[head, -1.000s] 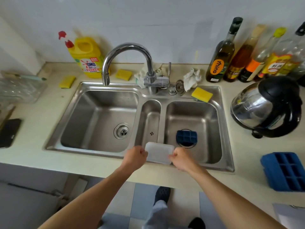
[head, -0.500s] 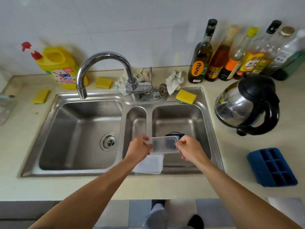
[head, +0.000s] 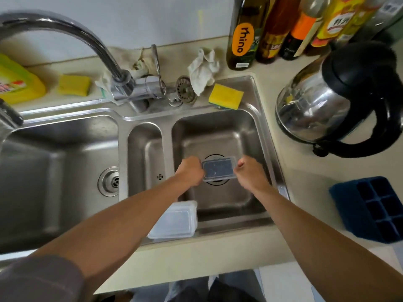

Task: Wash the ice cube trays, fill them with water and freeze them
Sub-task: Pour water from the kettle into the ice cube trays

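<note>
Stainless sink point(head: 123, 149), right basin point(head: 218, 134): this is now the working area. A second ago both hands were at the front rim, holding a closed clear box.

Blue ice cube tray point(head: 370, 208): it lies on the worktop to the right of the sink, well apart from the hands and untouched, in the same place as before.

Clear container point(head: 174, 221): it has been left on the front rim, partly under the left forearm. Its cover has come off since the earlier frames.

Clear lid point(head: 218, 168): it has been lifted off and carried out over the right basin's drain, and is held roughly level. It shows dark blue through the plastic (the small blue tray seen there earlier presumably lies beneath, though it cannot be made out separately).

Left hand point(head: 189, 171): the fingers are curled round the lid's left edge. Right hand point(head: 250, 173): it is clasping the right edge.

Assessment: the task is at an early stage. The box has been opened and its parts are being brought into the basin. No washing of a tray is evident yet, and filling and freezing are outstanding.
</note>
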